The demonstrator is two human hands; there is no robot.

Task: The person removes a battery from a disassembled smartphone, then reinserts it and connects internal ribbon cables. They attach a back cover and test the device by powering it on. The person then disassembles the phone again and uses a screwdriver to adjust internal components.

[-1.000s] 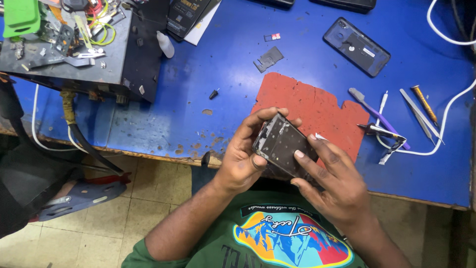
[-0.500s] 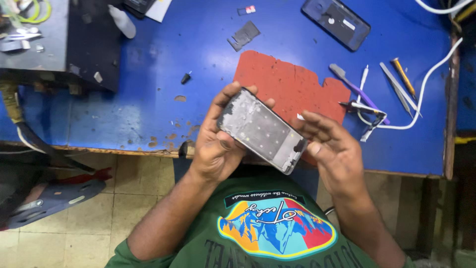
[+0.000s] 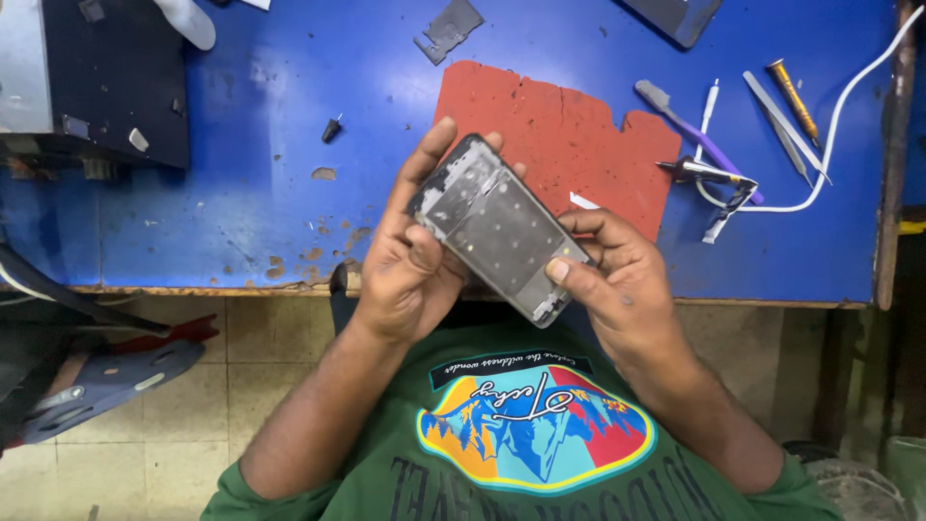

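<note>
While gripped: one phone frame (image 3: 500, 228), two hands' fingers (image 3: 413, 183) closed around it.

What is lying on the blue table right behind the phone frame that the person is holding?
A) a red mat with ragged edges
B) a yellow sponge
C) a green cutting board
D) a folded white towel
A: the left hand and right hand hold the phone frame above the table's near edge, and just beyond it a red mat with notched edges lies on the blue table.
</note>
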